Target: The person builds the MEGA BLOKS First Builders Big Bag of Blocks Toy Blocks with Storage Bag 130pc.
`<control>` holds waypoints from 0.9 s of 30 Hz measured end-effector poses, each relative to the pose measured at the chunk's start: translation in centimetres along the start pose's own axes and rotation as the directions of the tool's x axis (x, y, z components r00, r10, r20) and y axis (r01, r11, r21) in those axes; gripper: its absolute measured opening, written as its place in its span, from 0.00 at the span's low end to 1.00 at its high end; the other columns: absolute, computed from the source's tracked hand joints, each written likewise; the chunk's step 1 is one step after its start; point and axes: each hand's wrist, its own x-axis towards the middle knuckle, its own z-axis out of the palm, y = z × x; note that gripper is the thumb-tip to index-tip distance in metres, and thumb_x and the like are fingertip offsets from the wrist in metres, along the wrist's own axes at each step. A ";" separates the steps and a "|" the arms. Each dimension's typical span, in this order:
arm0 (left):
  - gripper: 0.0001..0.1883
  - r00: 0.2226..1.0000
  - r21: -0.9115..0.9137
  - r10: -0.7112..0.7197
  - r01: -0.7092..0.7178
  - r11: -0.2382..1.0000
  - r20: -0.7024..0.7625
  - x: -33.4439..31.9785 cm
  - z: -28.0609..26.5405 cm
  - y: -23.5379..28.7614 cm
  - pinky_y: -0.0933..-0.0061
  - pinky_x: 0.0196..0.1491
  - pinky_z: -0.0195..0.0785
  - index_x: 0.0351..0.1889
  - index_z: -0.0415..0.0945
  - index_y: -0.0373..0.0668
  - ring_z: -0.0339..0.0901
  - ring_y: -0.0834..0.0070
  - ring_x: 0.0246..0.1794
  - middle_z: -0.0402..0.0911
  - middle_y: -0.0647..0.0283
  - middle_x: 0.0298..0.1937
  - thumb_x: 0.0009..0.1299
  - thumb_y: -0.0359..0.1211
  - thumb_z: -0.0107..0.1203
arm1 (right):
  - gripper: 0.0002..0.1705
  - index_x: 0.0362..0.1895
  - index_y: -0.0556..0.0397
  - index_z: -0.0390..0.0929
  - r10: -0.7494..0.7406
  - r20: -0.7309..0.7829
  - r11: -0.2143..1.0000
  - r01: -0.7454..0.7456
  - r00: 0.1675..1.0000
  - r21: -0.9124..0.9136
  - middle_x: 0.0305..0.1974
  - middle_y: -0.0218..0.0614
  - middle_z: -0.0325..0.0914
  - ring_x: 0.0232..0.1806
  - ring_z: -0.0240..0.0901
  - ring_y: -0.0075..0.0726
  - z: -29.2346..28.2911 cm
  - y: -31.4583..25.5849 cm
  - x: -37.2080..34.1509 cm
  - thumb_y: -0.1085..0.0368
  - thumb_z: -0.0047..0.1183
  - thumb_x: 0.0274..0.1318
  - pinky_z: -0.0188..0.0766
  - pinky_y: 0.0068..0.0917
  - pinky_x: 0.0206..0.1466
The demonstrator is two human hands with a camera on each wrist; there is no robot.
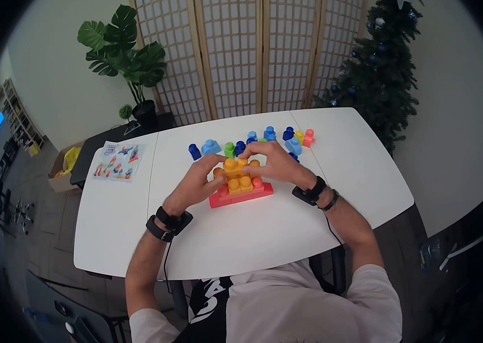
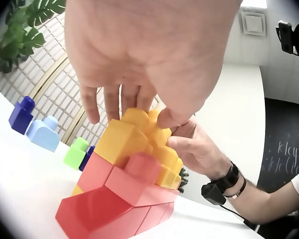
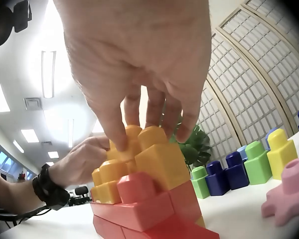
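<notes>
On the white table, a stack of toy building blocks stands in front of me, with a long red base (image 1: 242, 200) sloped at both ends. Red blocks (image 3: 144, 206) and a small yellow-orange block (image 1: 240, 186) form the layer above, topped by yellow-orange blocks (image 2: 120, 142) with rounded studs. From the left, my left hand (image 1: 197, 182) grips the top yellow-orange blocks, its thumb on the near side and fingers behind. My right hand (image 1: 278, 164) holds the same top layer from the right, its thumb against a stud in the right wrist view.
Behind the stack, several loose blocks spread in a row: a dark blue one (image 1: 194, 151), a light blue one (image 1: 210, 147), a green one (image 3: 258, 163), a yellow one (image 3: 281, 154) and a pink one (image 3: 288, 194). A picture sheet (image 1: 118, 162) lies at the table's left.
</notes>
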 end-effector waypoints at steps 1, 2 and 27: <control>0.19 1.000 -0.003 -0.004 0.004 1.000 0.000 -0.1 0.2 -0.2 0.60 0.62 0.76 0.63 0.78 0.32 0.85 0.52 0.55 0.86 0.48 0.56 0.77 0.31 0.60 | 0.17 0.52 0.57 0.88 -0.026 0.034 0.997 0.028 0.999 -0.071 0.50 0.40 0.90 0.51 0.88 0.42 0.1 0.0 -0.1 0.63 0.72 0.63 0.80 0.35 0.61; 0.18 0.999 0.008 -0.023 0.023 1.000 0.022 -0.1 0.4 -0.4 0.60 0.61 0.77 0.60 0.80 0.31 0.86 0.53 0.53 0.86 0.48 0.55 0.75 0.31 0.62 | 0.17 0.52 0.57 0.88 -0.022 0.037 0.997 0.025 0.999 -0.068 0.50 0.40 0.90 0.51 0.88 0.42 0.3 0.3 -0.2 0.63 0.72 0.63 0.80 0.35 0.61; 0.38 0.984 0.098 -0.099 0.085 0.992 0.148 -0.3 1.4 0.1 0.58 0.54 0.83 0.61 0.70 0.35 0.88 0.46 0.52 0.88 0.43 0.50 0.60 0.39 0.84 | 0.49 0.74 0.58 0.61 -0.099 0.070 0.959 0.114 0.993 -0.259 0.66 0.51 0.65 0.73 0.67 0.60 4.4 1.4 -3.9 0.49 0.76 0.61 0.70 0.47 0.77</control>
